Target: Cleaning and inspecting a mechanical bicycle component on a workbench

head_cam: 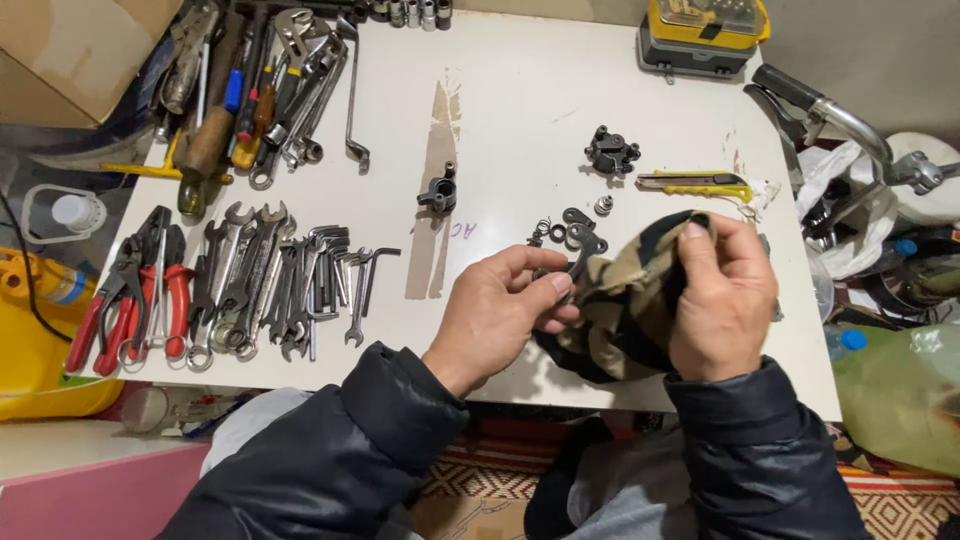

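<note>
Sleeves: dark padded, lowest in view.
Left hand (505, 305): pinches a small dark metal part (583, 248) at its fingertips.
Right hand (722, 295): grips a camouflage cloth (625, 310), bunched against that part.
Beyond the hands: yellow utility knife (700, 183).
Left of the left hand: row of wrenches (270, 285).

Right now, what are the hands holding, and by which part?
The left hand pinches a small dark metal part at its lower end. The right hand grips a camouflage rag by its upper edge.
</note>
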